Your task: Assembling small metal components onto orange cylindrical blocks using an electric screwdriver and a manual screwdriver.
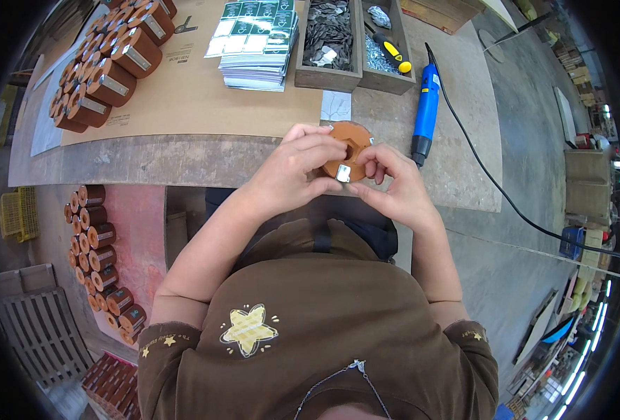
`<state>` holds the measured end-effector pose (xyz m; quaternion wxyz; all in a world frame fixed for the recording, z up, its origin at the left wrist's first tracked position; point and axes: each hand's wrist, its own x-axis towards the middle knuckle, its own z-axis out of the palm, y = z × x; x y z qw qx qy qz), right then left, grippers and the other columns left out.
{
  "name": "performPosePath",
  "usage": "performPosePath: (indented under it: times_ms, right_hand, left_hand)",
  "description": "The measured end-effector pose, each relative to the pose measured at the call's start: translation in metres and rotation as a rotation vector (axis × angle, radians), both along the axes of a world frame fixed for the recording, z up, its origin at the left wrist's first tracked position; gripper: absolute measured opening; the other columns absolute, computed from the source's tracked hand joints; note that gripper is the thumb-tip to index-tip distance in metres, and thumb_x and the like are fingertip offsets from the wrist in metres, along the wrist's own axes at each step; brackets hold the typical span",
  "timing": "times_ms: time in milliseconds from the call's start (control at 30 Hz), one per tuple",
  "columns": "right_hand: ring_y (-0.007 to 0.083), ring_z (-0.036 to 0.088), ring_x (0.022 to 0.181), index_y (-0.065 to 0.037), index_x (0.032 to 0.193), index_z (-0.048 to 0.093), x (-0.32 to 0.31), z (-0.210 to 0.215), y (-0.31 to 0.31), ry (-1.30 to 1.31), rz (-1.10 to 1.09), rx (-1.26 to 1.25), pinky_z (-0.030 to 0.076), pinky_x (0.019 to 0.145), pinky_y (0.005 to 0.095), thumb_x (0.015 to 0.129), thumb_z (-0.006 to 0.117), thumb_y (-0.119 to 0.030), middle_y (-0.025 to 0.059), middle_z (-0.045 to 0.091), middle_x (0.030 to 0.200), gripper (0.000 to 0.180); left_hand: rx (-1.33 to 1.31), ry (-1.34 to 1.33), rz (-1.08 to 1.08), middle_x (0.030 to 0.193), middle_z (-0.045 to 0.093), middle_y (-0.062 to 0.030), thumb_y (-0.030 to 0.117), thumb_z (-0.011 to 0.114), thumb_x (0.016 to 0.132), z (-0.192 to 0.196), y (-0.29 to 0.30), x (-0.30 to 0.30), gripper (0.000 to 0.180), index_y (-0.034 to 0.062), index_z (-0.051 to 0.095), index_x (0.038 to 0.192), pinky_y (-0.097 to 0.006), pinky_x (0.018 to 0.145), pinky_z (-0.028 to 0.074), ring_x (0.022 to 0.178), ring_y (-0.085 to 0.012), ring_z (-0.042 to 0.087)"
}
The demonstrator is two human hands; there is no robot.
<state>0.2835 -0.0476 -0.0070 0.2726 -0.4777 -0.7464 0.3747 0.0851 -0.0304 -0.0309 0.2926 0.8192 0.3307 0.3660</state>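
Both my hands hold a brown ring-shaped moulded part [353, 131] with a hole in its middle, just over the table's near edge. On its near side sits a small shiny metal tab [343, 172]. My left hand [292, 164] is closed around the left side, its fingertips reaching to the hole. The right side is in my right hand [396, 187], whose fingers are curled and whose thumb is close to the metal tab. Whether the right fingers pinch anything small is hidden.
A blue electric screwdriver [427, 105] with a black cable lies on the right. Beyond are wooden boxes of dark flat pieces [327, 35] and small screws [379, 56] with a yellow-black screwdriver [388, 50]. Label sheets [254, 59] and stacked brown parts [117, 77] stand left; more [101, 259] lie lower left.
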Motion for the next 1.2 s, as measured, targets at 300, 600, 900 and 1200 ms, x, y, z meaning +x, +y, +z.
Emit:
performPosePath:
  times_ms: [300, 600, 900, 1200]
  right_hand:
    - [0.0236, 0.052, 0.062, -0.004, 0.086, 0.052, -0.016, -0.022, -0.007, -0.175, -0.029, 0.524, 0.043, 0.054, 0.0327, 0.062, 0.070, -0.012, 0.0076, 0.049, 0.072, 0.031]
    - [0.0218, 0.051, 0.060, -0.001, 0.080, 0.058, -0.014, -0.028, -0.005, -0.091, -0.002, 0.664, 0.043, 0.051, 0.0309, 0.059, 0.070, -0.008, 0.0071, 0.050, 0.069, 0.025]
    - [0.0211, 0.050, 0.059, -0.001, 0.079, 0.059, -0.015, -0.033, -0.006, -0.081, -0.040, 0.693, 0.042, 0.050, 0.0298, 0.058, 0.072, -0.009, 0.0065, 0.049, 0.066, 0.025]
    - [0.0208, 0.052, 0.060, -0.003, 0.084, 0.059, -0.009, -0.035, -0.009, 0.018, -0.073, 0.417, 0.043, 0.052, 0.0286, 0.060, 0.071, -0.008, 0.0069, 0.049, 0.067, 0.027]
  left_hand:
    - [-0.009, -0.022, 0.011, 0.104, 0.057, -0.0050, 0.002, 0.072, 0.053, -0.009, 0.001, -0.002, 0.041, 0.0039, 0.059, 0.092, -0.035, 0.088, 0.039, 0.105, -0.0274, 0.046]
    - [0.007, -0.044, 0.031, 0.103, 0.058, -0.0047, 0.002, 0.071, 0.053, -0.011, 0.000, 0.001, 0.038, 0.0045, 0.061, 0.089, -0.035, 0.088, 0.040, 0.105, -0.0269, 0.047]
    - [0.036, -0.023, 0.069, 0.103, 0.058, -0.0044, 0.002, 0.071, 0.053, -0.012, -0.004, 0.002, 0.038, 0.0046, 0.061, 0.089, -0.035, 0.088, 0.040, 0.105, -0.0272, 0.047]
    - [0.051, -0.023, 0.081, 0.100, 0.059, -0.0045, 0.006, 0.074, 0.052, -0.011, -0.004, 0.005, 0.036, 0.0041, 0.061, 0.086, -0.035, 0.086, 0.041, 0.103, -0.0267, 0.048]
